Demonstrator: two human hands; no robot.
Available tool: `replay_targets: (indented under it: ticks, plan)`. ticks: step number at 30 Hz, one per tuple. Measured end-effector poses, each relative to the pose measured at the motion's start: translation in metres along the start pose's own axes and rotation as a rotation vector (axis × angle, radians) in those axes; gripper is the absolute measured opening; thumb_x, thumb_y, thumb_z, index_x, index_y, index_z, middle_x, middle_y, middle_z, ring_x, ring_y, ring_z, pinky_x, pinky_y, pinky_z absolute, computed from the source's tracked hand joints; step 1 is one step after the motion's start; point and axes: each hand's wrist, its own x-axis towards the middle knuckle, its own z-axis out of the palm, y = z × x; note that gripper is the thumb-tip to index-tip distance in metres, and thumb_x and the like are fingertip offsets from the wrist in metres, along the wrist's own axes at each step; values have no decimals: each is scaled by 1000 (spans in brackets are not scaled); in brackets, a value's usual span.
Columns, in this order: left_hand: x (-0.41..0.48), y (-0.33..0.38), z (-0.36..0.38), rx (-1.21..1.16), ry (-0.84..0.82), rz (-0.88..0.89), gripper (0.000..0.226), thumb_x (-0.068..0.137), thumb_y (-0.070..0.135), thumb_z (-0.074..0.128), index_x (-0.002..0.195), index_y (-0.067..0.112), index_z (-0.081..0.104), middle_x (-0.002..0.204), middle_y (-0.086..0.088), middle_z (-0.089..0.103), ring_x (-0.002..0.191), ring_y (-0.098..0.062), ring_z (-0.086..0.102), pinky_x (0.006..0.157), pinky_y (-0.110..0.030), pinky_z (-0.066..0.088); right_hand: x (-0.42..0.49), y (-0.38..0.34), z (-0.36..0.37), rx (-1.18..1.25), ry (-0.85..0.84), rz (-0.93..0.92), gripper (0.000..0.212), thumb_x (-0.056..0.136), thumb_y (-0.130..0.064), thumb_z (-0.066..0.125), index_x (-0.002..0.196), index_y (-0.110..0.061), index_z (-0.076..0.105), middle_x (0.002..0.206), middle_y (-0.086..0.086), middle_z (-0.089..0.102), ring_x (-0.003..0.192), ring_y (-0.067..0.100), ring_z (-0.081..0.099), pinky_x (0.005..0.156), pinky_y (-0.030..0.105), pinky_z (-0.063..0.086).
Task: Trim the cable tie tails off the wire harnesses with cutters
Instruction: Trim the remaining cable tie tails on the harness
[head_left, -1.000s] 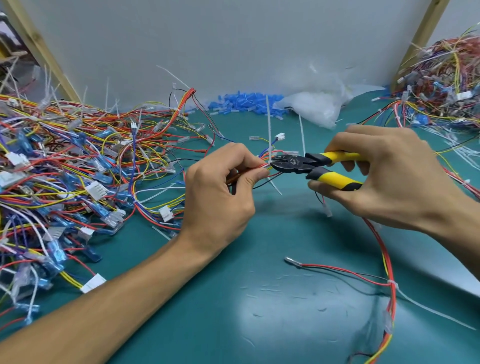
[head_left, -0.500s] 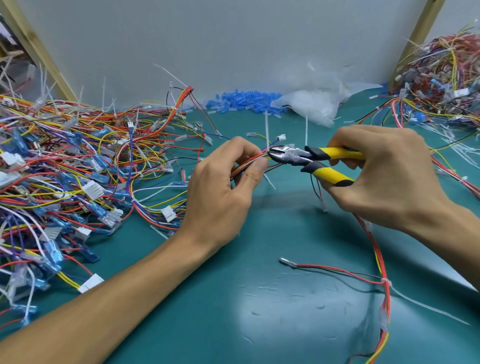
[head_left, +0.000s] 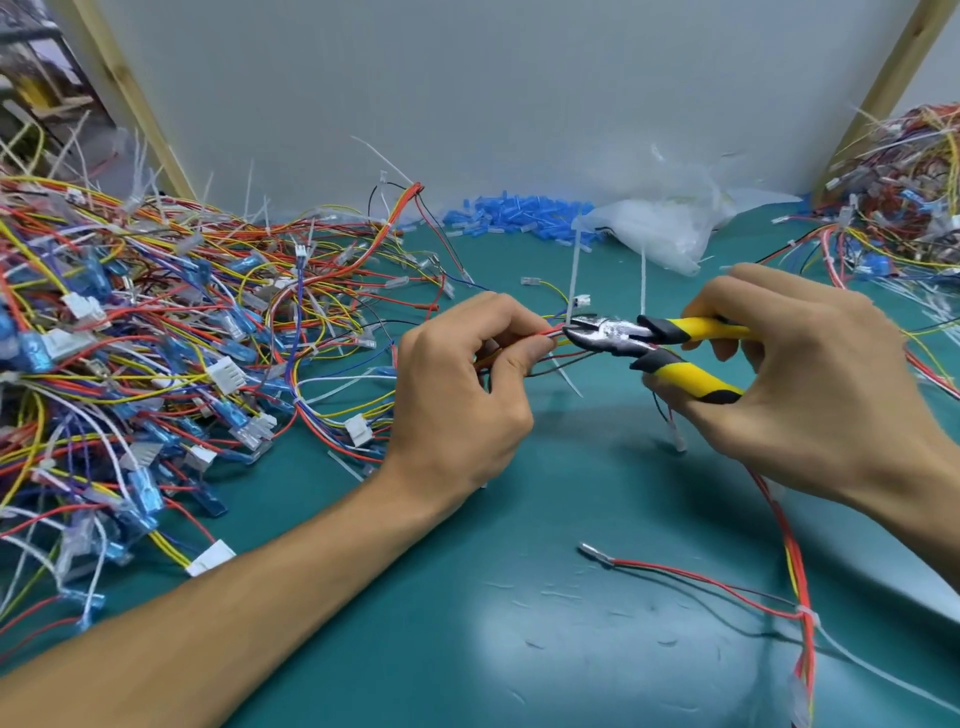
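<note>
My left hand (head_left: 460, 395) pinches a thin bundle of red, yellow and black wires, a wire harness (head_left: 550, 345), above the green mat. A white cable tie tail (head_left: 574, 270) stands straight up from that bundle. My right hand (head_left: 800, 379) grips the yellow-and-black handles of the cutters (head_left: 660, 345). The steel jaws sit at the foot of the upright tail, just right of my left fingertips. A second white tail (head_left: 569, 379) slants down below the bundle. The harness trails right and down to another tie (head_left: 808, 616) near the lower right.
A big tangled heap of harnesses (head_left: 156, 332) fills the left side. Another heap (head_left: 898, 208) lies at the far right. Blue terminal sleeves (head_left: 514, 215) and a clear plastic bag (head_left: 660, 234) lie by the back wall. A loose red lead (head_left: 675, 571) crosses the green mat (head_left: 493, 597).
Both hands have lifted slightly and moved together. The cutter jaws have closed in on the base of the upright tail next to my left fingertips.
</note>
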Motion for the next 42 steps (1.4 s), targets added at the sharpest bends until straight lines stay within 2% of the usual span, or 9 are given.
replay_targets:
  ticks: [4,13,18,22,26,29,31,38,42]
  plan:
    - [0,0,1,72,-40,41,13,85,0,72,78,12,72,71,10,62,65,-7,55,61,-20,40,-1,-1,0,2,-72,9,29,79,-53,73,86,-31,56,77,-10,51,66,23,49,59,42,49]
    - [-1,1,1,78,-81,15,9,85,6,66,80,13,69,70,10,60,66,-13,57,61,-38,47,-2,-6,-3,-36,-193,-6,28,81,-43,78,84,-28,55,75,-8,51,65,27,50,58,40,48]
    - [0,4,1,102,-118,28,8,85,8,63,80,13,68,71,9,59,67,-12,54,61,-39,46,-2,-5,-4,-18,-226,-8,23,83,-44,75,92,-27,61,80,-7,52,71,29,53,61,42,50]
    - [0,3,2,99,-113,12,10,84,10,63,79,16,68,69,11,59,65,-10,54,60,-33,45,-1,-3,-2,-15,-222,-12,23,84,-43,76,87,-26,61,76,-6,51,68,28,50,59,38,45]
    - [1,5,3,86,-131,-47,10,84,13,64,79,18,70,65,11,60,62,-11,56,57,-27,43,-3,1,1,19,-221,-1,32,83,-40,76,75,-32,47,64,-8,45,61,25,46,54,36,37]
    - [1,5,3,77,-153,-95,8,85,17,65,78,17,69,61,12,59,58,-8,53,55,-19,36,-3,2,4,63,-219,18,43,81,-39,76,65,-30,37,57,-7,40,57,23,39,51,39,38]
    - [1,5,3,85,-174,-110,8,84,20,65,78,17,69,59,15,57,57,-5,52,56,-17,34,-3,4,6,82,-209,39,44,81,-39,76,63,-25,39,54,-2,41,57,26,38,52,41,39]
    - [1,5,0,16,-307,-201,19,91,31,59,82,19,70,63,2,63,62,-20,58,62,-39,47,-4,8,12,101,-119,53,33,77,-42,79,71,-21,54,58,-5,52,61,27,52,57,41,50]
    - [5,6,-6,-121,-418,-206,27,100,28,52,78,18,62,64,4,49,62,-16,41,60,-34,31,-4,8,16,120,-14,44,31,72,-46,75,71,-20,58,58,-5,50,58,27,48,53,41,48]
